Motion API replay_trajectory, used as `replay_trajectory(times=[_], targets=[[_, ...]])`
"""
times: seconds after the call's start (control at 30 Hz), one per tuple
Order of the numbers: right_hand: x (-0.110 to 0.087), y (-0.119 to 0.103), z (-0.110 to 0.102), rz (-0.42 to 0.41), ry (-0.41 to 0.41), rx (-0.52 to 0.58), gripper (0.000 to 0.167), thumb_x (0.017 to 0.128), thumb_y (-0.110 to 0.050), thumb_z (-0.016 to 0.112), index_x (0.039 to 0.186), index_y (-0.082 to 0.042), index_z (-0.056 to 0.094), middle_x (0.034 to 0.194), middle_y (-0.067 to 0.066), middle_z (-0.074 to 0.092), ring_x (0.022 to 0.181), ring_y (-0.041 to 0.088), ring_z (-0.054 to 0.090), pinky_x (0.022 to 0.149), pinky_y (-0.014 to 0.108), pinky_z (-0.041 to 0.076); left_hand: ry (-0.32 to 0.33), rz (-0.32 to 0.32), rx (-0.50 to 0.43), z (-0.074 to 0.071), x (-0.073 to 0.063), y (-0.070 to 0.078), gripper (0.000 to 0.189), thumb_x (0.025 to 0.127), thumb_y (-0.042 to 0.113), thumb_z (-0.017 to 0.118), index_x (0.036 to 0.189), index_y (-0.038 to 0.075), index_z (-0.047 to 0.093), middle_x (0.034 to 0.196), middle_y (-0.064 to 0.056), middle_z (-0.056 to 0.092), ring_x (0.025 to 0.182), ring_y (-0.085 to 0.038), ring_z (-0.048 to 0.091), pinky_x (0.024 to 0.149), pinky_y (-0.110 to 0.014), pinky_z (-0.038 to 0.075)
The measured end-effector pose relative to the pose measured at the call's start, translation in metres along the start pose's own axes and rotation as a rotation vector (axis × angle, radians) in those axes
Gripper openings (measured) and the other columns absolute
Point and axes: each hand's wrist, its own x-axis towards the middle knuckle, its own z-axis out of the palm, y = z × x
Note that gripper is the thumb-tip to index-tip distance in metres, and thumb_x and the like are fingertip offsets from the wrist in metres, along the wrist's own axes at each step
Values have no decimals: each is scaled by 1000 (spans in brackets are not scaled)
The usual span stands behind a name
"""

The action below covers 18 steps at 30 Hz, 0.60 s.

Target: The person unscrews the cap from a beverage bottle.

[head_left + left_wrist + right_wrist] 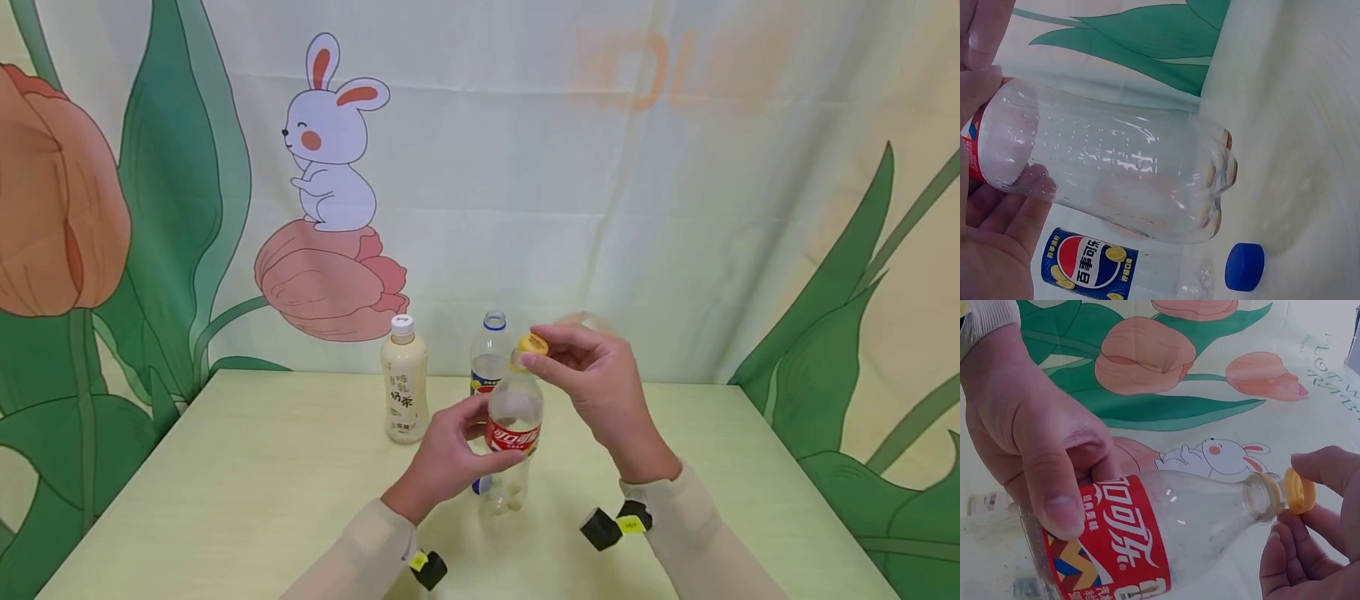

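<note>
My left hand (448, 454) grips a clear plastic cola bottle (517, 403) around its red label, holding it upright with a slight tilt. Its inside looks bare of liquid in the left wrist view. Between thumb and fingertips my right hand (600, 385) pinches a yellow bottle cap (1300, 490). That cap sits tilted right at the bottle's open mouth (1260, 497); whether they touch I cannot tell. Behind the held bottle stands a second clear bottle (489, 364) with a blue label (1089, 262) and no cap on its neck. A blue cap (1244, 267) lies on the table near that bottle's base.
A cream-coloured milk tea bottle (405, 383) with a white cap stands to the left on the pale green table (247, 483). Behind the table hangs a curtain (487, 167) printed with tulips and a rabbit. Each wrist wears a small black camera (602, 529).
</note>
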Motion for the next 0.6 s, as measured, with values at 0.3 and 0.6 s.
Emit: replay_trajectory(times=[0.3, 0.6], targets=[[-6, 15, -25, -106, -52, -122, 28, 85, -6, 83, 112, -6, 77, 104, 1, 72, 91, 20, 66, 83, 22, 60, 30, -87, 26, 14, 20, -3, 62, 83, 27, 87, 138, 22, 59, 131, -2, 69, 123, -26, 67, 107, -42, 55], [-13, 53, -46, -154, -149, -169, 27, 84, 1, 81, 111, -3, 76, 106, 8, 72, 92, 16, 67, 86, 23, 60, 28, -115, 48, 30, 46, -6, 63, 87, 26, 84, 143, 16, 54, 134, -8, 66, 127, -25, 63, 110, -39, 52]])
